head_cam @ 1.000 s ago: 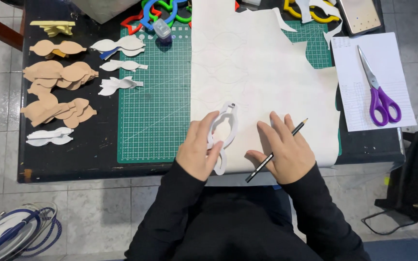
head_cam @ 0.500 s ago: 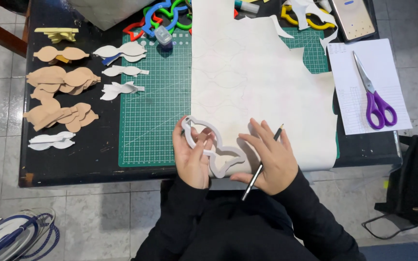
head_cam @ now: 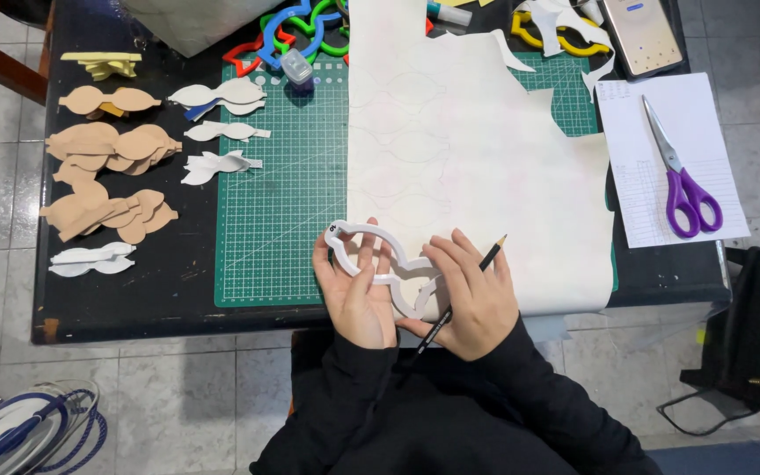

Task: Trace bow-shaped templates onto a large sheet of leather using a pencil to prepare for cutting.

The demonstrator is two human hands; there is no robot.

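Left hand lies flat on a white plastic outline template, fingers spread and pressing it down onto the near edge of a large cream sheet; not clamped round it, just bearing on top. Right hand sits just beside it on the template's other end, fingers partly curled around a black pencil that runs diagonally, tip up and away past the fingertips, butt end toward the wrist. Both hands touch the template, thumbs near each other at its lower lobe.

The template is directly under and between the two hands, on the sheet's lower left corner, overlapping the edge of the green cutting mat. Faint traced outlines show on the sheet ahead of the fingers.

Well left of the left hand on the black counter: stacks of tan cut shapes and white cut shapes. Well right of the right hand: purple-handled scissors on a white paper. Far ahead of the hands: coloured outline templates and a phone. On the floor to the lower left, an iron.
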